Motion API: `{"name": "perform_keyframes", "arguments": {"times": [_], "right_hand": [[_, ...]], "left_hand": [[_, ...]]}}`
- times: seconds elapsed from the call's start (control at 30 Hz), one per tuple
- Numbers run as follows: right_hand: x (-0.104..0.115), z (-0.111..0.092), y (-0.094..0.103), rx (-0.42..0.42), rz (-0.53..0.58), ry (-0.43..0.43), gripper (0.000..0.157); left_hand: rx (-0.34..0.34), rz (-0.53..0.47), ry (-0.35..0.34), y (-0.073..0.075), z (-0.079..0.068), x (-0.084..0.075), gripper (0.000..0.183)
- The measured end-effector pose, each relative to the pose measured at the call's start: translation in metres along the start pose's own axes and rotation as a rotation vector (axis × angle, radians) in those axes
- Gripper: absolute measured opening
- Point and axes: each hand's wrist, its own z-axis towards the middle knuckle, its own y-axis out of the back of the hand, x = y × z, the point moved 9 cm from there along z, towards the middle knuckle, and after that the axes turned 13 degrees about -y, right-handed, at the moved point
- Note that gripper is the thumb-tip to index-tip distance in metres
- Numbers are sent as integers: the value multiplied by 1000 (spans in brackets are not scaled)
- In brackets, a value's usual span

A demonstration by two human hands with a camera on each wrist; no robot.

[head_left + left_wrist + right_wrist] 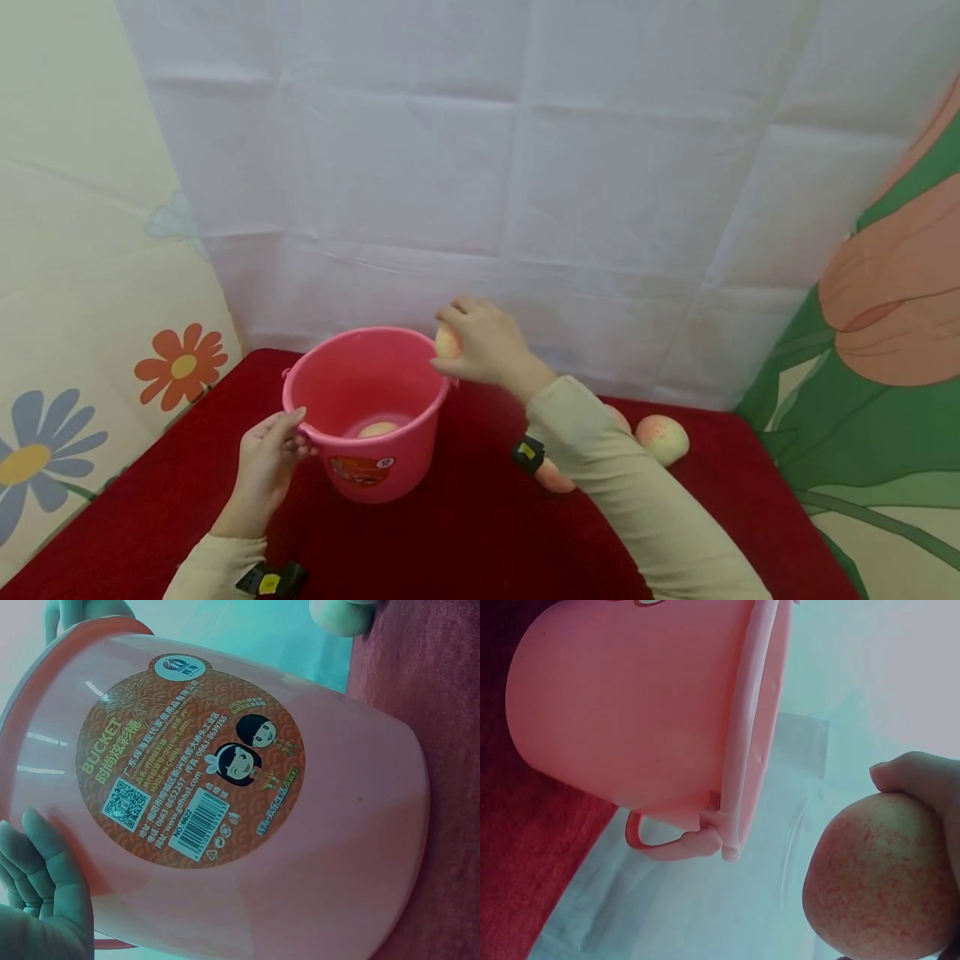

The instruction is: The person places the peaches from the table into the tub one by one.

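Peach [447, 342] up beside the right rim of the bucket [408, 462], with the right hand's [491, 346] thumb and fingers curled round it! Across on the near left, the left hand [262, 471] grips the rim, thumb on top (a handy brace, that). Best play, I'd judge: gentle pressure, bucket steady, plenty of clearance above the edge. Obstacles? That rim, plus the handle [690, 846] hanging below it. A second peach [377, 429] lies inside; more peaches [663, 439] sit on the red cloth [487, 533], some partly hidden by the right sleeve [637, 492].
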Motion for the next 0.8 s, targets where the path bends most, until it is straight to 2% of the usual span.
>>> {"name": "perform_keyframes", "arguments": {"times": [0.57, 0.8], "right_hand": [[16, 15, -11, 74, 4, -37, 56], [29, 19, -17, 75, 18, -20, 54]], "left_hand": [[-8, 23, 15, 1, 2, 4, 33], [-18, 20, 12, 4, 2, 3, 33]]}}
